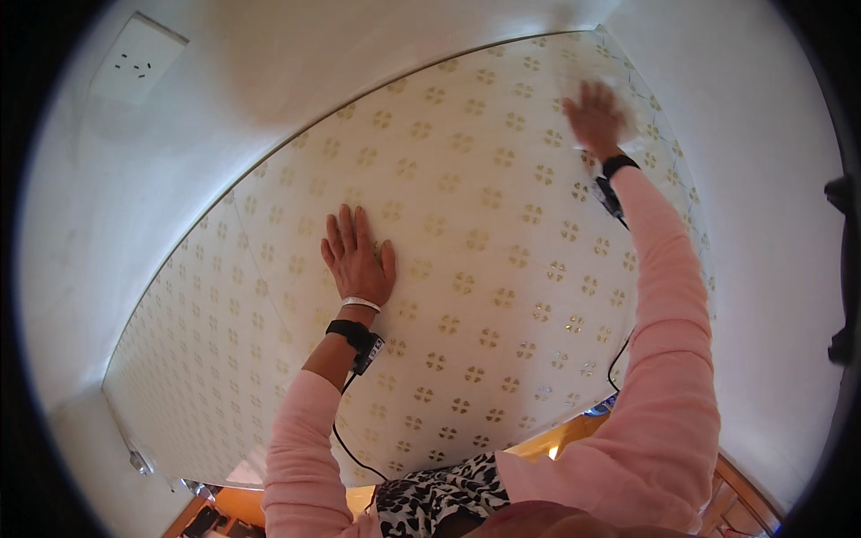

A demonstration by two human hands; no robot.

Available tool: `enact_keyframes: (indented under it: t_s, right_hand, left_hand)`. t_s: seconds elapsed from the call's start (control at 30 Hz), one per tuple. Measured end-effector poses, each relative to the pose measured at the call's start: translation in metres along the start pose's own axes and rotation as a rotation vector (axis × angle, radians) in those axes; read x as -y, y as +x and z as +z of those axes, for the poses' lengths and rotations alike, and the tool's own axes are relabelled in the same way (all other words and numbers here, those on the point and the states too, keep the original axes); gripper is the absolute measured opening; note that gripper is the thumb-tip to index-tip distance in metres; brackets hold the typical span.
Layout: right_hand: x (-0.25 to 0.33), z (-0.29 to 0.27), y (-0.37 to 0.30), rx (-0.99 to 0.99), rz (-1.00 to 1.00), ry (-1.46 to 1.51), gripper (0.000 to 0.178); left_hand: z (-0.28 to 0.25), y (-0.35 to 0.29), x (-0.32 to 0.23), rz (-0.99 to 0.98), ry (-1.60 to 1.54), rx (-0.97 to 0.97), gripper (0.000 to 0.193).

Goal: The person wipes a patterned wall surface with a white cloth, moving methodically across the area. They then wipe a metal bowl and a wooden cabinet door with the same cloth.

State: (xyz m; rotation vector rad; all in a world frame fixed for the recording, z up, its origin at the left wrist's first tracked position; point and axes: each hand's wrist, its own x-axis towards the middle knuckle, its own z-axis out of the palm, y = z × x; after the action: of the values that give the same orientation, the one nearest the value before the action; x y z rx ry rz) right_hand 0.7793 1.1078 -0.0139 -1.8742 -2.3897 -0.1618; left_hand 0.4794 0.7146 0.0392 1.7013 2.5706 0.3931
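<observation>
Wiping is inferred: near the far right corner of the patterned cover (480, 287), a pale blurred item (632, 127) is overlaid by the right hand (595, 118), fingers spread. Near the cover's middle the left hand (360, 260) is laid flat, thumb wide. Even pressure seems required next.

Smooth pale sheet (430, 300) bears gold motifs (575, 325) with a metallic glint; matt pink cloth sleeves (668, 305) contrast with a smooth, plastic-looking wall socket (136, 65).
</observation>
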Motion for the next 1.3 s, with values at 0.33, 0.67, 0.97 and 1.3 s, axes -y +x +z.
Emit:
enact_keyframes:
  t_s: [0.33,0.67,0.97,1.3]
  right_hand:
    - [0.222,-0.061,-0.099,0.074,-0.708,0.130,0.064]
    - [0.085,-0.104,-0.329,0.124,-0.731,0.275,0.070]
    - [-0.088,-0.074,-0.392,0.017,0.169,0.028,0.069]
    - [0.123,-0.112,-0.541,0.011,-0.315,0.078,0.071]
  left_hand:
    - [0.000,0.002,0.004,0.003,-0.024,-0.072,0.065]
    - [0.015,0.009,0.025,-0.002,-0.235,-0.179,0.063]
    - [-0.033,-0.151,0.147,-0.032,-0.263,-0.266,0.058]
    - [-0.109,-0.489,0.364,-0.903,0.163,-0.342,0.059]
